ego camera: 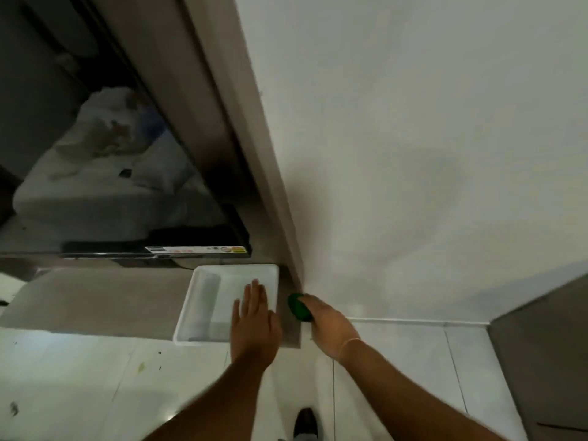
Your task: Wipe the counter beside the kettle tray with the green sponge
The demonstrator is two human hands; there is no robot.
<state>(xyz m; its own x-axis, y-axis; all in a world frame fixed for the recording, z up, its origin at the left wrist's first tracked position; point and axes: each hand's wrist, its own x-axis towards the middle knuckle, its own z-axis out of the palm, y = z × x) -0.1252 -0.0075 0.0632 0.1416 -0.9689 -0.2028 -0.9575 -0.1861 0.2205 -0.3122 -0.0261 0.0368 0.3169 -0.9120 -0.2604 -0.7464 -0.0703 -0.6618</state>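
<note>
A white plastic tray (203, 300) sits on the grey-brown counter (95, 300), near its right end. My left hand (254, 316) lies flat with fingers spread, over the tray's right side. My right hand (327, 323) grips the green sponge (297, 307) and presses it on the narrow strip of counter (288, 332) between the tray and the white wall. No kettle is visible on the tray.
A dark TV screen (127, 186) hangs above the counter's back, reflecting a bed. The white wall (413, 154) closes the right end. White floor tiles (95, 377) lie below, a grey cabinet (547, 345) stands at right, and my shoe (306, 423) shows at the bottom.
</note>
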